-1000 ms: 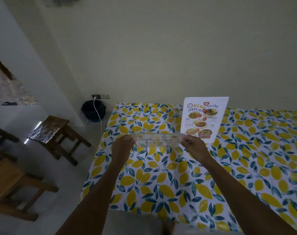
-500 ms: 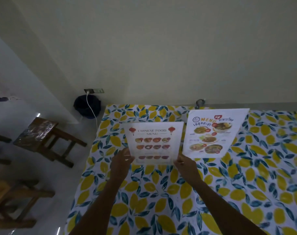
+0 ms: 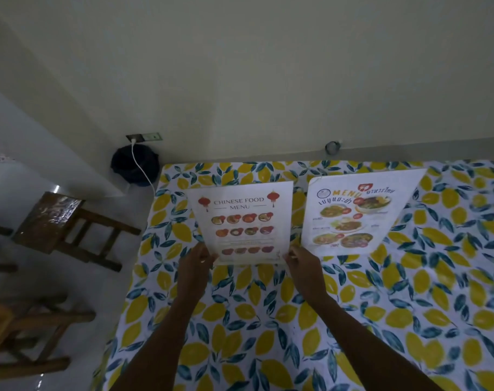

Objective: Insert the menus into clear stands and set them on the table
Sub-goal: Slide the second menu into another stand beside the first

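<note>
Centrally in the frame, both hands grip the bottom corners of the Chinese food menu (image 3: 241,222), which stands upright on the table (image 3: 268,320) in its clear stand (image 3: 248,261). At the lower left corner of the sheet, the left hand (image 3: 195,263) has its fingers (image 3: 204,253) curled shut against the edge, thumb and fingertips pinched on the menu and the stand's transparent lip together. At the lower right corner, the right hand (image 3: 303,262) does the same, its fingers (image 3: 292,253) bent closed on that edge. Whether each pinch bears on the paper alone or on the plastic around it cannot be told, since the stand is nearly invisible against the cloth. Both forearms run down toward the bottom edge of the frame.

Just right of the held menu, apart from it by a narrow strip of cloth, a second menu (image 3: 358,213) with Thai lettering and pictures of dishes stands untouched by either hand, leaning back toward the upper part of the frame.

Covering the table is a cloth printed with yellow lemons and dark blue-green leaves. At the left of the frame a wooden stool (image 3: 59,218) stands on the pale floor, with another wooden piece (image 3: 20,334) at the lower left. Above the table's upper left corner, a dark round object (image 3: 134,165) sits at the base of the wall under a socket (image 3: 144,136), with a white cable (image 3: 140,165) plugged in
</note>
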`<state>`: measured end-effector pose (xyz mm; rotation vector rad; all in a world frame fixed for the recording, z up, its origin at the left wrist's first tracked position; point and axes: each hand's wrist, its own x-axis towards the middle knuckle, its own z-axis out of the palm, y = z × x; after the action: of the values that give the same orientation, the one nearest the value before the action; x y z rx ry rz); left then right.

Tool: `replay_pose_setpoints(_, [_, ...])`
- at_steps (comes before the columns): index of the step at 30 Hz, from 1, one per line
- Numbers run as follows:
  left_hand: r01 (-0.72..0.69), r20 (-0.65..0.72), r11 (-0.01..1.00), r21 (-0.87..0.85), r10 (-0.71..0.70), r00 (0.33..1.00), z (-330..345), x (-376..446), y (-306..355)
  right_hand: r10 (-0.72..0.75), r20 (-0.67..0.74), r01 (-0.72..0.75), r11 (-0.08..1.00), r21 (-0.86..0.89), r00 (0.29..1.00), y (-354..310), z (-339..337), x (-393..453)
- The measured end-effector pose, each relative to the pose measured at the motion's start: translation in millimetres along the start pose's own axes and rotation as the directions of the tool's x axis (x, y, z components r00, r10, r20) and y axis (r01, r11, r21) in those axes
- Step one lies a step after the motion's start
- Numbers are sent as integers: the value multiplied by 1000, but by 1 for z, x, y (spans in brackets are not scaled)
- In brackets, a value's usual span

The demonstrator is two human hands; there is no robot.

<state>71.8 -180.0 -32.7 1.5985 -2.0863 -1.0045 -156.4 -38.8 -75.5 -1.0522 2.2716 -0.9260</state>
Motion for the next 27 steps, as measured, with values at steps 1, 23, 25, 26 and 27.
replay_pose_setpoints(1, [-1,-8,1000,-5,1,1000,0,1,1,1,0,-1,1000,-2,1000,-1,0,0])
replay_pose_setpoints(23, [-17,-45,999,42,19,999,2,-1,4,36,-193,-32,999,26,980,-4,13,-9])
replay_pose_setpoints(25, [-6,-43,999,33,7,999,2,-1,3,37,-199,-32,999,28,979,-4,13,-9])
replay_pose_setpoints(26, [-7,-47,999,36,9,999,3,-1,3,35,-203,-30,999,29,979,-4,12,-10])
replay_pose_setpoints(27, [-10,-51,999,41,12,999,3,-1,3,33,-205,-28,999,26,978,-5,12,-10])
